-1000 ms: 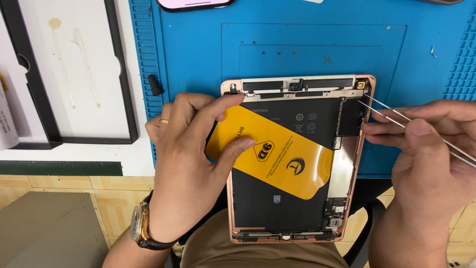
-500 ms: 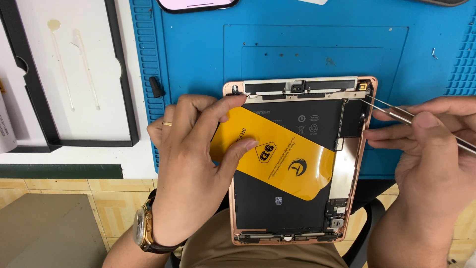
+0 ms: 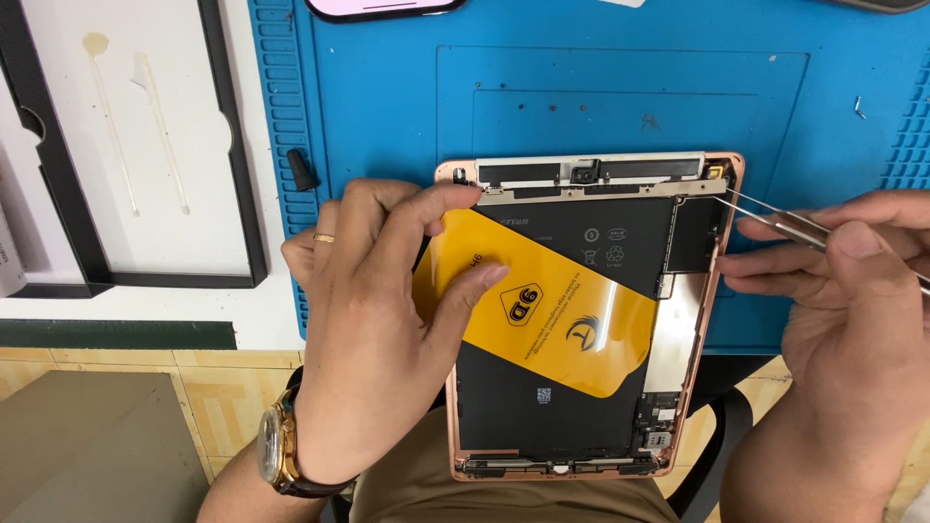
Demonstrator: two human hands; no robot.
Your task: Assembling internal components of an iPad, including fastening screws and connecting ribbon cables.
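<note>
- Blue silicone work mat (image 3: 387,107) covers the bench; the opened tablet (image 3: 591,315) lies on its near edge, overhanging toward the person's lap.
- Tablet: screen removed, black battery and rose-gold frame exposed, a yellow plastic card (image 3: 542,310) lying across the battery.
- Left hand (image 3: 378,329): spread flat, fingers pressing the card and the tablet's left edge; it grips nothing.
- Right hand (image 3: 843,291): closed around metal tweezers (image 3: 775,218), tips at the tablet's top right corner, just left of the fingers.
- Risk, judged: a slipped tip could gouge the battery or tear a connector; the overhang could let the tablet tip.
- Beyond the left hand: a small black cap (image 3: 302,170) and a black screen frame (image 3: 232,145).
</note>
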